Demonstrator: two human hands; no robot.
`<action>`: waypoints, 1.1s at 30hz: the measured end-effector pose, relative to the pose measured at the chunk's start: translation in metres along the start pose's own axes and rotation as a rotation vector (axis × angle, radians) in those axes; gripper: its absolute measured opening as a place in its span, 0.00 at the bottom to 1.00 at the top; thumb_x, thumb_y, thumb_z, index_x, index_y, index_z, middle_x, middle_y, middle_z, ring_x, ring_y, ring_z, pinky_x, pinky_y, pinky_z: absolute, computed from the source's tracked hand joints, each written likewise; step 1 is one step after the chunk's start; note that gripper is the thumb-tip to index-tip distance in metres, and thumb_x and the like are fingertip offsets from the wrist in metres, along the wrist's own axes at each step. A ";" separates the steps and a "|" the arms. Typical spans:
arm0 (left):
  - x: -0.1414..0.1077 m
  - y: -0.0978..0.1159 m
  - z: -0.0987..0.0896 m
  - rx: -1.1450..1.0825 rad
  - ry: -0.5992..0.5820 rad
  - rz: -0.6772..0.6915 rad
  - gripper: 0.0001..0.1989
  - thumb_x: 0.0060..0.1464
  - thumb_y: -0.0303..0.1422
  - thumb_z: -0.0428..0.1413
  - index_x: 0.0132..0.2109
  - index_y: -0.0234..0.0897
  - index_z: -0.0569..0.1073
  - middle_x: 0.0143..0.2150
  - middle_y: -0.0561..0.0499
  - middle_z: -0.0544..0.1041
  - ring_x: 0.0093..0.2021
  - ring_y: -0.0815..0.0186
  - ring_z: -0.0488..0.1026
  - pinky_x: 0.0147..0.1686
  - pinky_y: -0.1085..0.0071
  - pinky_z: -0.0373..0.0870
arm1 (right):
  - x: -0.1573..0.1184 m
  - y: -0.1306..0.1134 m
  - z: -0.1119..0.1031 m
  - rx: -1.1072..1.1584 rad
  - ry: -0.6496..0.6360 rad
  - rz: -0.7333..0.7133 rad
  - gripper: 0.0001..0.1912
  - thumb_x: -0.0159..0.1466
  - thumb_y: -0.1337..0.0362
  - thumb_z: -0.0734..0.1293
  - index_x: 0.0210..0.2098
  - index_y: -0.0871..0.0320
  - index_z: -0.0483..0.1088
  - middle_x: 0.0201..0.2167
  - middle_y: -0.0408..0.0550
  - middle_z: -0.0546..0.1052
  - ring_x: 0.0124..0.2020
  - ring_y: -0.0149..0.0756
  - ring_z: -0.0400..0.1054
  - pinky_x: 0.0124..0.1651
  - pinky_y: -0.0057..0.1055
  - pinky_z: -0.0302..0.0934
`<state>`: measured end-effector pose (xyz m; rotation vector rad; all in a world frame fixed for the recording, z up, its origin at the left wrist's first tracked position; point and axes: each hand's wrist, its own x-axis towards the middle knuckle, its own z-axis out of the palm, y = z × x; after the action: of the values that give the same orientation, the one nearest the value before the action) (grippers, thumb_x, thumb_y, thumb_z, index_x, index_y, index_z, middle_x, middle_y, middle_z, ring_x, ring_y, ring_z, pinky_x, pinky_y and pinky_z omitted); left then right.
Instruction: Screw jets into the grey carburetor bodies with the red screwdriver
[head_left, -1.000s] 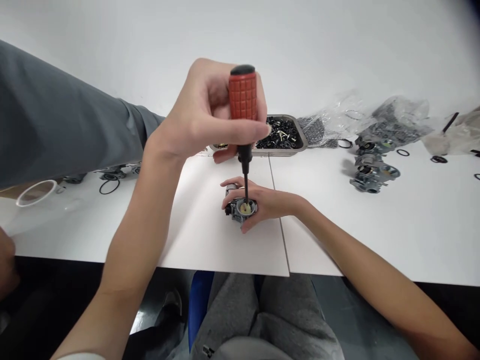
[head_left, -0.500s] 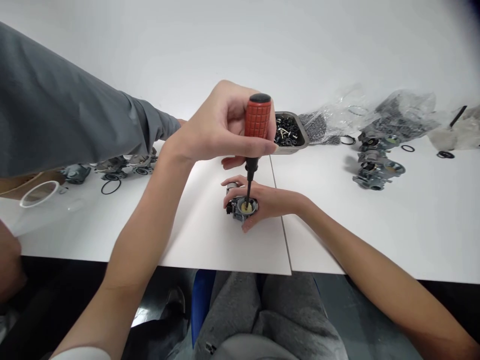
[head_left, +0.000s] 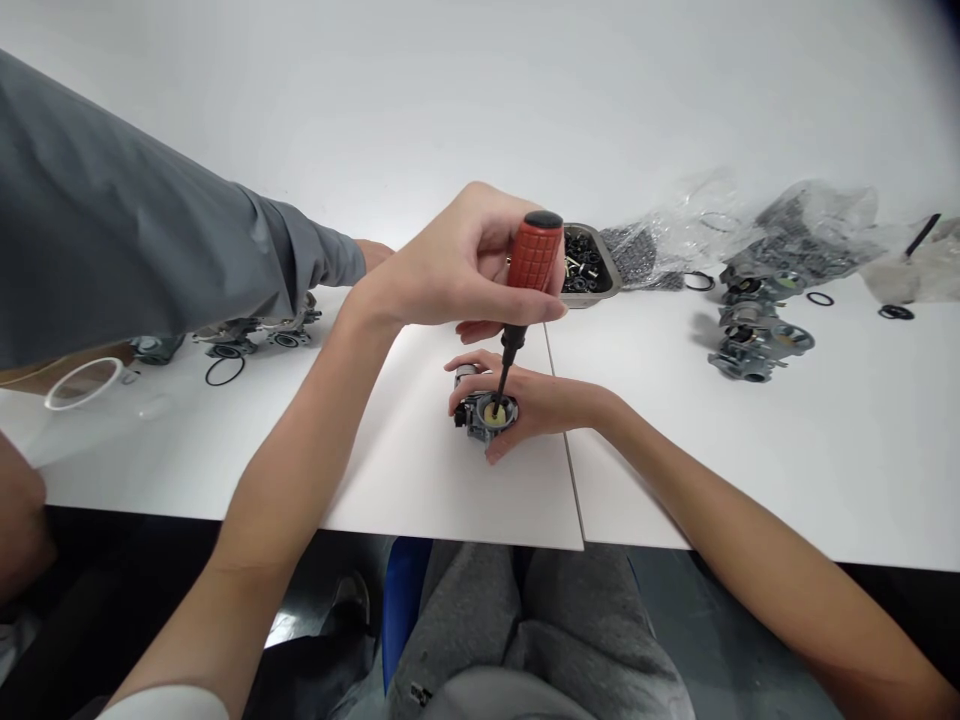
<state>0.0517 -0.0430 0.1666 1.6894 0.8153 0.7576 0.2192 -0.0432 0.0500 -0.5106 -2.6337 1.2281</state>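
Nearest thing is a lap in grey trousers, with a bit of blue chair poking out on the left. Past that is the white bench, and the carb sits on it around the middle, a little back from the near edge and just left of the seam. The right hand has its fingers curled round it, so they're only open about as wide as the carb itself. The left hand is up above, fingers closed round the red handle of a screwdriver. It's leaning a bit, handle over to the right, with the tip down in the carb's round yellowish opening. Can't really tell if it's seated in anything.

Off to the left there's a clear cup with a white rim, a black ring and, further back, a few more carbs. A co-worker's grey sleeve reaches across over there. To the right, more carbs stand bunched together. At the far side are a metal tray of small parts and some plastic bags against the wall.
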 end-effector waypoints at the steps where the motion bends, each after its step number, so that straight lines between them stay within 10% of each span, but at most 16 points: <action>1: 0.000 0.001 -0.001 0.043 -0.050 0.069 0.07 0.41 0.20 0.66 0.27 0.29 0.74 0.22 0.52 0.70 0.20 0.75 0.67 0.16 0.80 0.60 | 0.000 -0.001 0.000 -0.003 -0.002 0.002 0.28 0.52 0.56 0.77 0.51 0.48 0.70 0.65 0.48 0.55 0.67 0.48 0.50 0.67 0.44 0.51; 5: -0.002 0.006 -0.001 0.223 -0.255 0.349 0.09 0.42 0.24 0.67 0.34 0.31 0.76 0.30 0.51 0.75 0.30 0.75 0.71 0.27 0.80 0.69 | -0.001 -0.003 -0.001 -0.019 -0.001 0.012 0.29 0.52 0.55 0.77 0.51 0.48 0.70 0.65 0.48 0.55 0.68 0.49 0.47 0.67 0.45 0.50; 13: -0.007 0.012 0.006 0.239 -0.259 0.463 0.10 0.52 0.26 0.61 0.43 0.33 0.74 0.42 0.48 0.75 0.34 0.75 0.73 0.29 0.81 0.71 | -0.001 -0.004 -0.002 -0.055 -0.001 0.010 0.29 0.52 0.54 0.77 0.51 0.48 0.70 0.65 0.49 0.55 0.68 0.48 0.48 0.67 0.43 0.49; 17: -0.015 0.021 -0.006 0.221 -0.144 0.424 0.10 0.51 0.28 0.63 0.42 0.30 0.76 0.36 0.48 0.78 0.31 0.74 0.74 0.26 0.81 0.70 | -0.001 -0.002 -0.001 -0.008 -0.019 0.010 0.28 0.53 0.54 0.77 0.51 0.47 0.69 0.64 0.48 0.55 0.67 0.47 0.49 0.66 0.43 0.51; 22: -0.030 0.032 -0.023 0.301 -0.277 0.343 0.08 0.52 0.29 0.62 0.40 0.32 0.78 0.37 0.46 0.80 0.35 0.67 0.78 0.31 0.76 0.75 | 0.001 0.006 0.000 -0.026 -0.002 -0.021 0.30 0.52 0.52 0.77 0.52 0.47 0.69 0.62 0.48 0.57 0.67 0.47 0.48 0.67 0.43 0.50; 28: -0.040 0.025 -0.028 0.284 -0.052 0.351 0.10 0.49 0.30 0.65 0.41 0.37 0.80 0.32 0.49 0.80 0.24 0.73 0.73 0.18 0.79 0.67 | 0.001 0.009 0.002 -0.002 -0.003 -0.045 0.30 0.52 0.51 0.76 0.52 0.47 0.69 0.61 0.48 0.58 0.68 0.45 0.47 0.68 0.41 0.48; 33: -0.032 0.027 -0.020 0.199 -0.165 0.320 0.06 0.50 0.27 0.63 0.38 0.34 0.79 0.37 0.47 0.79 0.28 0.71 0.76 0.20 0.78 0.71 | -0.001 0.003 -0.001 0.012 0.000 0.015 0.29 0.51 0.52 0.77 0.51 0.48 0.70 0.61 0.47 0.58 0.67 0.46 0.48 0.68 0.42 0.49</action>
<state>0.0219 -0.0640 0.1944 2.0633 0.5241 0.7579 0.2212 -0.0409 0.0484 -0.5287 -2.6261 1.2470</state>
